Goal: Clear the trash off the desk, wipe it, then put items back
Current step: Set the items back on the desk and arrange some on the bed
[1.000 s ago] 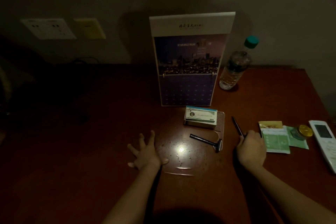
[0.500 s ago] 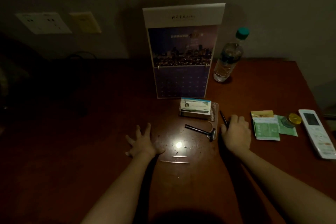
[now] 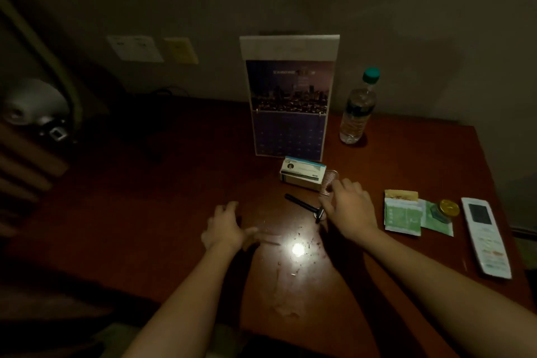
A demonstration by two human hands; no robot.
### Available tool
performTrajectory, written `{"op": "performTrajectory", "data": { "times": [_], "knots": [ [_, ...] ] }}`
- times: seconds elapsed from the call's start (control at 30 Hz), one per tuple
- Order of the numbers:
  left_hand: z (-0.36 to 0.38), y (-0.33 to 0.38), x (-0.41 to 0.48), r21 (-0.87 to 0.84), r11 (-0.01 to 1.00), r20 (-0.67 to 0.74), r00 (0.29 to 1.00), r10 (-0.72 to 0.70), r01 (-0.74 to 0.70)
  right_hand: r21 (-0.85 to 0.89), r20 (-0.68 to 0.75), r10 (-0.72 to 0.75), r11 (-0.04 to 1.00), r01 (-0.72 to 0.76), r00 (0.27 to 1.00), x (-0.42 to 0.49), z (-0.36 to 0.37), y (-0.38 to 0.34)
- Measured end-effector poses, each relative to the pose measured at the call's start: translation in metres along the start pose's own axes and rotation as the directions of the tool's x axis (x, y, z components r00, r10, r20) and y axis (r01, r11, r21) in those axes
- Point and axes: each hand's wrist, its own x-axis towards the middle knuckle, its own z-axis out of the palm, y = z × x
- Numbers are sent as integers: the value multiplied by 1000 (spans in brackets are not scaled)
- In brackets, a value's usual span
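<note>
Small crumbs and scraps lie scattered on the red-brown desk around a bright glare spot. My left hand rests on the desk left of them, blurred, fingers relaxed and thumb pointing right. My right hand is beside the small white-and-blue box; its thumb and fingers pinch the near end of a brown comb. A black razor lies just left of that hand. The black pen is out of sight.
A tall calendar stands against the wall with a green-capped water bottle to its right. Green sachets, a small gold-lidded jar and a white remote lie at the right. The desk's front edge is near my body.
My right hand moved left from the pen to the comb, and the pen is no longer visible. My left hand went from spread flat to relaxed. The camera pulled back and tilted up.
</note>
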Motion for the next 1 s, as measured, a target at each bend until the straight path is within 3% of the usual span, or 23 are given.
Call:
{"op": "performTrajectory", "data": {
  "times": [0.23,0.6,0.77,1.0],
  "knots": [
    [5,-25,-98,-120,978,-84,980,-178,168,79,60,-306,950,301,950,-42,-25,-23],
    [25,-120,-228,-378,842,-147,873,-466,385,121,153,-701,713,691,697,-124,-26,-111],
    [46,-172,-320,-455,703,-117,746,-655,546,191,225,-829,553,811,512,-183,-12,-161],
    [104,-250,-488,-613,404,-3,509,-861,679,216,219,-943,297,930,250,-336,14,-235]
  ]
}}
